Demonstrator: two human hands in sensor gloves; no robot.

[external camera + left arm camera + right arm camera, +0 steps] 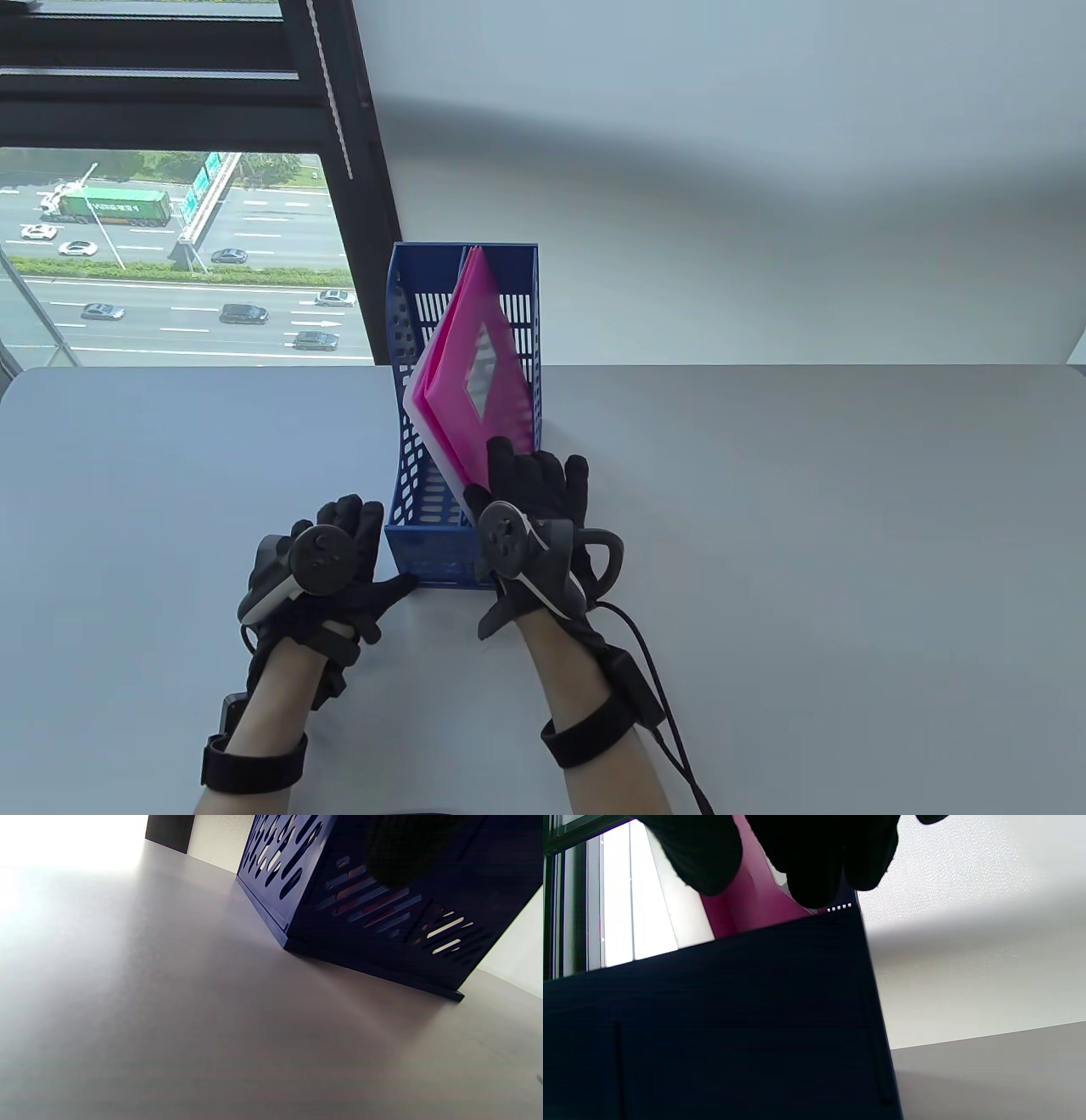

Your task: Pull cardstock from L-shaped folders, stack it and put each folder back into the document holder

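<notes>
A blue slotted document holder [441, 560] stands on the grey table [764, 509], its open side facing up and towards me. Several translucent pink L-shaped folders [475, 356] lean inside it, tilted to the left. My right hand [509, 484] pinches the folders' near lower edge, thumb on their left face and fingers on the right. The right wrist view shows pink folder [746, 908] between my thumb and fingers above the holder's front wall [712, 1018]. My left hand [373, 552] holds the holder's front left corner, its thumb [403, 853] on the front face [382, 921]. No loose cardstock is in view.
The holder sits near the table's far edge, against a white wall [721, 170]. A window [170, 255] fills the back left. Bare tabletop lies to the left and right of the holder.
</notes>
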